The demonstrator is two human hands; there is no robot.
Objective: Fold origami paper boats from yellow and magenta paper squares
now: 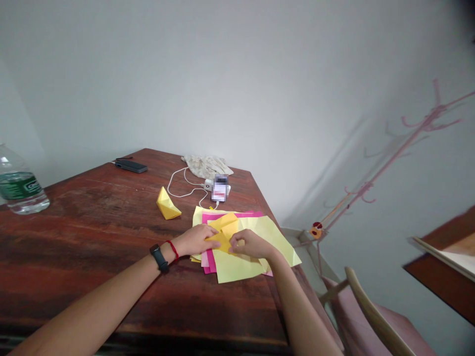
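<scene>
A folded orange-yellow paper lies on top of a loose pile of coloured sheets, between my two hands. My left hand is at its left side, with the thumb and fingers closed on the edge. At its lower right edge my right hand pinches the paper between thumb and fingertips. Beneath are pale yellow sheets and magenta sheets, spread unevenly. A yellow folded paper boat stands on the table to the left of the pile.
On the wooden table are a phone on a white cable, a crumpled cloth, a dark power bank and a water bottle. A chair and a pink coat rack stand to the right.
</scene>
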